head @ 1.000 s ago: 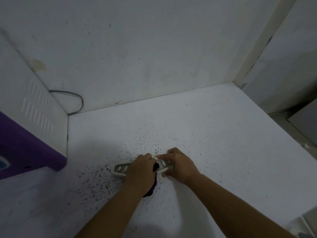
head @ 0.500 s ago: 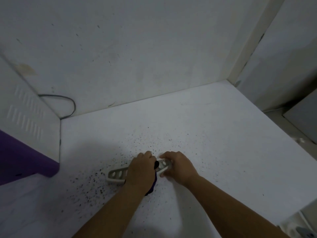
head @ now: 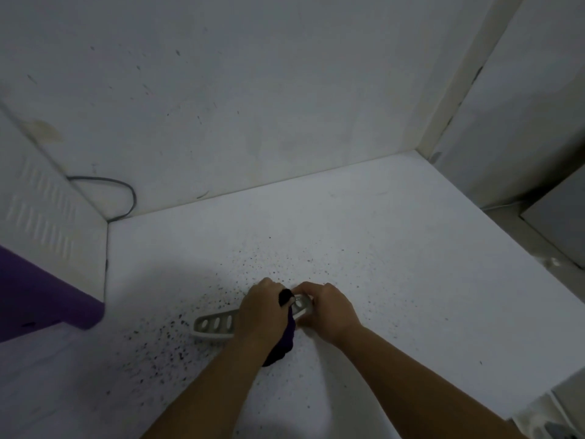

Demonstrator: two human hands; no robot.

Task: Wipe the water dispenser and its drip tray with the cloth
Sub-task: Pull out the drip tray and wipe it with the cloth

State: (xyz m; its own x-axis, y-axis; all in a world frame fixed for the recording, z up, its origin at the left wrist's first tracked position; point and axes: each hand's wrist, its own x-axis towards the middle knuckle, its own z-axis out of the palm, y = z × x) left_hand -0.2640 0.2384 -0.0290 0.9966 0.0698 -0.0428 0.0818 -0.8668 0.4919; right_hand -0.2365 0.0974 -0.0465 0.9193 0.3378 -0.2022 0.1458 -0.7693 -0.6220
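Observation:
A narrow grey drip tray point(head: 214, 324) with oval slots lies on the white counter point(head: 364, 264). My left hand point(head: 262, 315) presses a dark purple cloth point(head: 283, 342) onto the middle of the tray; the cloth sticks out above and below the hand. My right hand point(head: 329, 308) grips the tray's right end. The water dispenser point(head: 47, 248), white with a purple front, stands at the left edge, partly out of frame.
Dark specks are scattered over the counter around the tray. A grey cable point(head: 120, 191) loops behind the dispenser against the back wall point(head: 253, 90). The counter's right edge drops off beside a side wall and a grey box point(head: 560, 223).
The view has shifted slightly, and the dispenser sits a little differently in frame. My left hand with the cloth has slid a bit to the right along the tray. My right hand still holds the tray's end.

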